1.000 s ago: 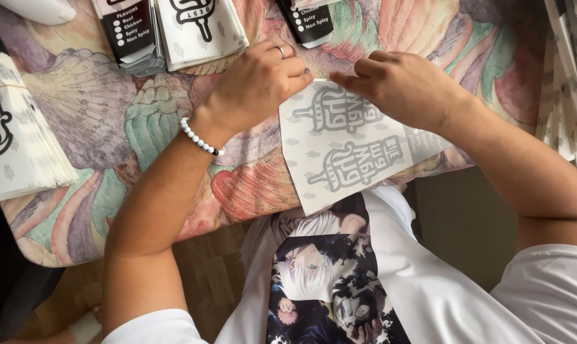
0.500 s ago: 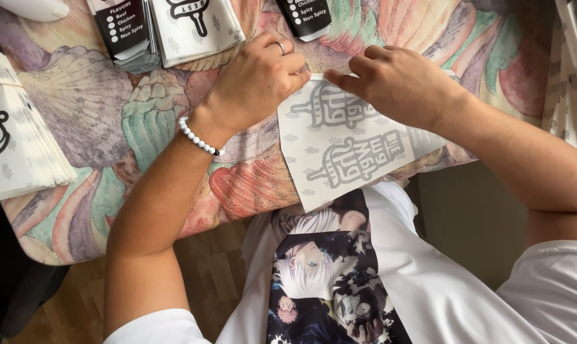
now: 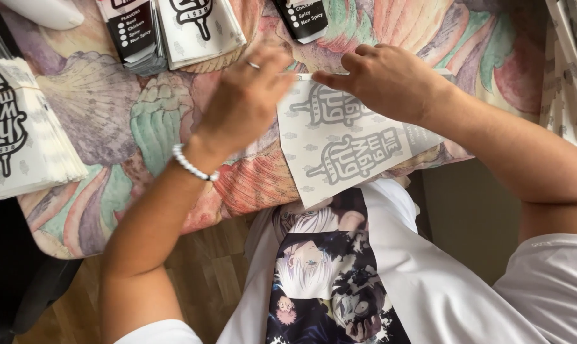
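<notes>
Printed paper sheet (image 3: pixel 346 150) under left hand (image 3: pixel 247 102), right hand (image 3: pixel 390 83) on top edge

Paper sheet (image 3: pixel 346 146) lay at the table's (image 3: pixel 110 121) near edge, overhanging it. Left hand (image 3: pixel 244 102) sat on its left edge, right hand (image 3: pixel 390 83) on its far edge. Bag stack (image 3: pixel 21 134) at left edge; more stacks (image 3: pixel 174 28) along far edge; another pile (image 3: pixel 569 70) at right edge.
</notes>
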